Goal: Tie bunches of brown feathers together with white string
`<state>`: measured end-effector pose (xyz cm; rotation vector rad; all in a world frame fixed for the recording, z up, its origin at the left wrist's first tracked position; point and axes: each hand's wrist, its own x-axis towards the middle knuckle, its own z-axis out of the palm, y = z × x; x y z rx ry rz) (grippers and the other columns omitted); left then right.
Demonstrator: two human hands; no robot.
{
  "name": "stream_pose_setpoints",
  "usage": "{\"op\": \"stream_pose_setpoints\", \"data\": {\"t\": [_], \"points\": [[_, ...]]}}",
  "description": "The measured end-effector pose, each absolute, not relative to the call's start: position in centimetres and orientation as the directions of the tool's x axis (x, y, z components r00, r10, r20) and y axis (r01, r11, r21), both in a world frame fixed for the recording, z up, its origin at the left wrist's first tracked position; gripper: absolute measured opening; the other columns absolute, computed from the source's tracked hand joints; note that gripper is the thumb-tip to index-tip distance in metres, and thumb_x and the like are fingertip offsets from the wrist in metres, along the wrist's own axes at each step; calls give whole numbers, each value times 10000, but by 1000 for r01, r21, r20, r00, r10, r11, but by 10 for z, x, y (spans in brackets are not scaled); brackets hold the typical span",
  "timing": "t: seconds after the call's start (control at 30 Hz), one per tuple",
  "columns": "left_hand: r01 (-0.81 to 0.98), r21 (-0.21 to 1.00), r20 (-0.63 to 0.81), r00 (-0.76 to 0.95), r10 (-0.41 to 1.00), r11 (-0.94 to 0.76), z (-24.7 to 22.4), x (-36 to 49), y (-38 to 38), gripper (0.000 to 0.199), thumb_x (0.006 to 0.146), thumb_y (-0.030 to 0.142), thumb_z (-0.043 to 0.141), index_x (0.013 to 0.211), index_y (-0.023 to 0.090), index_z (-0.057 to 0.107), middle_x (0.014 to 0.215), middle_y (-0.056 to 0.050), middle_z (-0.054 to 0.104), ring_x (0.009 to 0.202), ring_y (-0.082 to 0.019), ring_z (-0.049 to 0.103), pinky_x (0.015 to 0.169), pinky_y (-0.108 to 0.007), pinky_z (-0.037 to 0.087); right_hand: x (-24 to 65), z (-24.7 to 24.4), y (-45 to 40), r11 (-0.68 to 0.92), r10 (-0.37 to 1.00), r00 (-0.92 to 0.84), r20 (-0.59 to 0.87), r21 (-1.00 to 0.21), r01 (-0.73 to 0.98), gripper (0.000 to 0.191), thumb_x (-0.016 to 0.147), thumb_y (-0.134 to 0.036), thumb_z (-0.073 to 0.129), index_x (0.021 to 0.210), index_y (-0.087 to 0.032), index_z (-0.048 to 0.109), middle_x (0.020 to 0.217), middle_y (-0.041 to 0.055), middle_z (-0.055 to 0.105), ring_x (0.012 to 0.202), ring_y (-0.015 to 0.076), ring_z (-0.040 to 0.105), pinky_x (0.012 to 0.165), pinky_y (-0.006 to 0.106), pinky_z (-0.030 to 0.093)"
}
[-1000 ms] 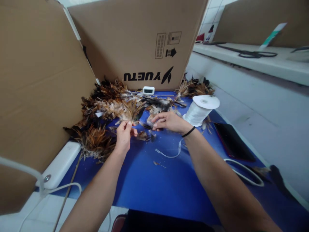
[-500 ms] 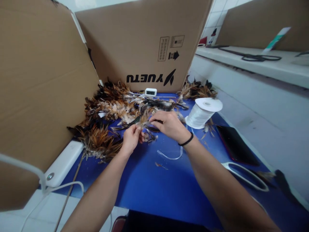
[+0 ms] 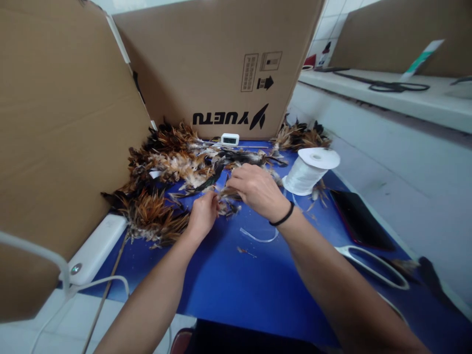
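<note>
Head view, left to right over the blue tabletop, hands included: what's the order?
White power bank → orange-brown feather bunch → left hand → right hand → white spool → black flat device, its screen dark.

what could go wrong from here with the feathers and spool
The right hand partly hides the feathers at the left hand's fingertips, so one might slip unseen. The spool stands close to the right wrist, which could knock it. Loose feathers beneath might get brushed away.
</note>
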<state>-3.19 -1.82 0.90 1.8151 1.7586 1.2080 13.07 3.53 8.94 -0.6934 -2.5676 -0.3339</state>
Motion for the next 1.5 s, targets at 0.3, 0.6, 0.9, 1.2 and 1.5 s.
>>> {"op": "stream_pose_setpoints", "data": {"t": [0.3,0.6,0.9,1.2,1.5], "points": [[576,753,424,-53,904,-319,0,-34,-16,135,828,140,467,740,183,560,526,24,527,441,-113,454,502,-234,325,129,86,41,854,373,-841,392,209,476,167,891,-210,512,790,-192,644,824,37,606,781,175,389,668,323,220],[614,722,393,15,919,-319,1,-32,-18,151,849,151,429,754,179,543,534,32,512,450,-108,456,500,-228,321,129,88,39,852,373,-862,344,240,465,159,881,-275,544,773,-192,624,825,27,598,807,178,392,669,327,195],[659,686,382,33,924,-308,7,-30,-19,180,862,139,411,717,180,510,520,29,510,436,-96,464,514,-224,350,125,89,37,870,355,-872,336,223,440,162,879,-230,542,750,-191,632,797,34,604,793,179,394,660,328,192],[464,845,359,-123,925,-266,12,-30,-19,162,865,216,440,724,185,513,525,39,521,394,-82,484,441,-196,385,143,93,44,837,399,-754,522,128,532,163,882,-184,508,894,-188,670,890,68,648,846,192,474,711,332,286],[-81,966,215,-282,935,-247,16,-34,-15,181,811,351,559,737,194,508,517,53,531,400,-97,480,431,-219,407,140,113,15,760,544,-734,405,-608,228,136,811,-246,582,813,-180,701,747,4,678,635,97,572,602,220,413]]}}
